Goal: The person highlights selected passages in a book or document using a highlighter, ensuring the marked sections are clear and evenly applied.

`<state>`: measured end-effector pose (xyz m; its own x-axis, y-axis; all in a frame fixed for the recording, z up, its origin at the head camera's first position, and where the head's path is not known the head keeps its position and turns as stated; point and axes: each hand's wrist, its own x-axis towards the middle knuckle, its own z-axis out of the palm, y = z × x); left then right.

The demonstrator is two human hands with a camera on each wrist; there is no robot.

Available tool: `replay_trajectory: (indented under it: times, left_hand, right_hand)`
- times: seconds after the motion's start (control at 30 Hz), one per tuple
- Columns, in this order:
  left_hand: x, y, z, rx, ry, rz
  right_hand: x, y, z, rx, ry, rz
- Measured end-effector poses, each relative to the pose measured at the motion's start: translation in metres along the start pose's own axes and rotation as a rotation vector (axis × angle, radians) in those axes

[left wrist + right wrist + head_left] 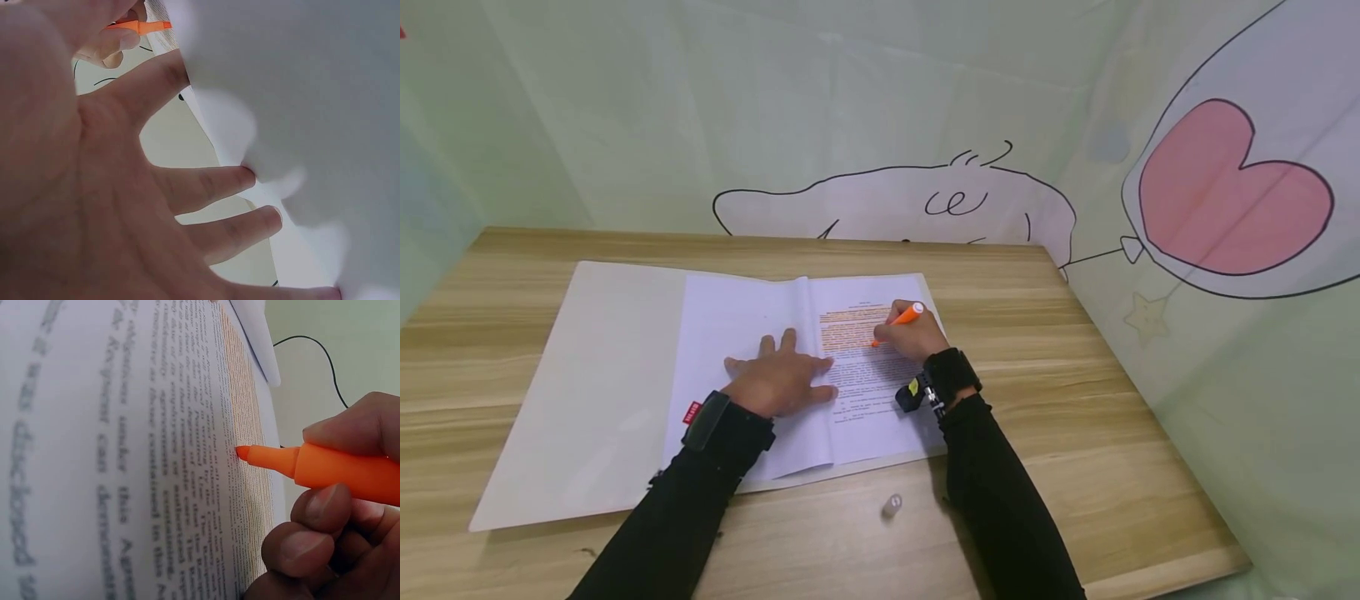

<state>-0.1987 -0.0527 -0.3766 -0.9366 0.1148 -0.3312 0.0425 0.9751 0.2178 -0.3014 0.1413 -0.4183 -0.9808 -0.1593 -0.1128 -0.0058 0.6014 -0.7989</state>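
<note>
1. Wood-grain tabletop (1090, 433).
2. Pale green backdrop (625, 125) behind it, printed with a black-outlined cartoon figure (865, 204).
3. At right, a printed balloon (1300, 100) bearing a pink heart (1225, 200), above a faint star (1147, 317).

The folder (587, 383) lies on the table (1075, 450) (a cap (891, 506) before it), pages (876, 437) inside.

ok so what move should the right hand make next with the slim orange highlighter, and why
Probably draw the orange highlighter rightward along the line at its tip: the right hand holds that tip at the lower edge of the orange-marked lines on the white printed page, plain black lines lie below, and the left hand rests spread on the facing white page.
</note>
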Motion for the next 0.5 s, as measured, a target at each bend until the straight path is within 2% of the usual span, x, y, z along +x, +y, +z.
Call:
replay_trajectory:
  times: [0.2, 0.5]
  left_hand:
    - [-0.0004, -0.0003, -0.0005, 0.000, 0.008, 0.007]
    - [-0.0004, -0.0005, 0.0009, 0.001, 0.012, 0.005]
  right_hand:
    - [0.0013, 0.0025, -0.0030, -0.024, 0.014, 0.004]
    - [0.0021, 0.0023, -0.0024, 0.008, -0.004, 0.013]
